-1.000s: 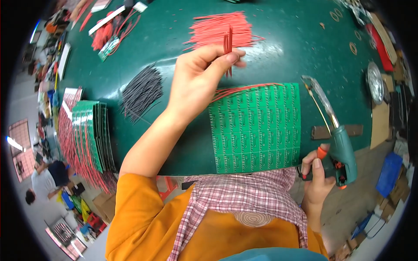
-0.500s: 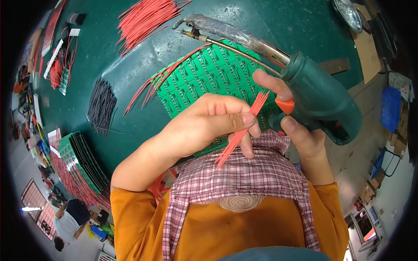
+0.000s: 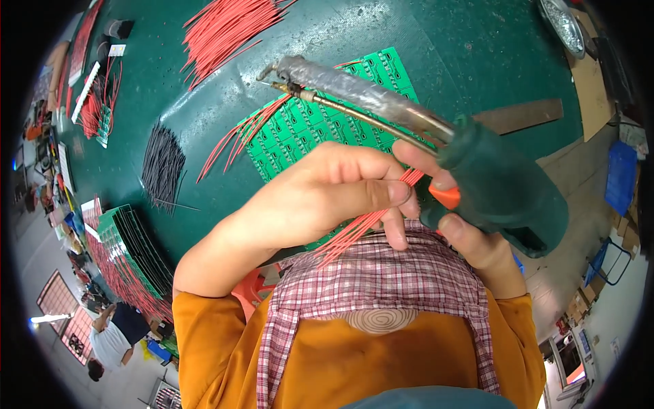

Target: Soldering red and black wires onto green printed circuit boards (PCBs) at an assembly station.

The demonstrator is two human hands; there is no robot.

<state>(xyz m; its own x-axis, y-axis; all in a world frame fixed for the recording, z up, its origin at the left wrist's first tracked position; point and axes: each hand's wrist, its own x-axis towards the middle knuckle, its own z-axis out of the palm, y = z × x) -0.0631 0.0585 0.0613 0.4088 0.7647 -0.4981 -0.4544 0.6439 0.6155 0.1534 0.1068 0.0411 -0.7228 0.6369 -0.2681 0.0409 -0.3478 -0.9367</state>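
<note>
My left hand [image 3: 327, 194] pinches a small bundle of red wires [image 3: 352, 236] between thumb and fingers, in front of the apron. The bundle slants, its lower ends fanned out. My right hand [image 3: 477, 238] is wrapped round a soldering gun [image 3: 514, 180] with a dark green handle and an orange trigger. Its metal barrel and thin feed tube point to the upper left, over a green circuit board panel [image 3: 368, 123]. A finger of my right hand is close by the upper ends of the bundle. Several loose red wires [image 3: 248, 129] lie across the panel's left edge.
On the green table are a large pile of red wires [image 3: 228, 34], a pile of black wires [image 3: 163, 167] and a stack of wired boards [image 3: 133, 245]. A flat metal strip [image 3: 521, 116] lies at right, near cardboard [image 3: 593, 75]. Another person [image 3: 112, 341] is at far lower left.
The red bundle has slid lower and tilted flatter in my left hand, its lower ends spreading. The soldering gun has shifted slightly down, and my hands are closer together.
</note>
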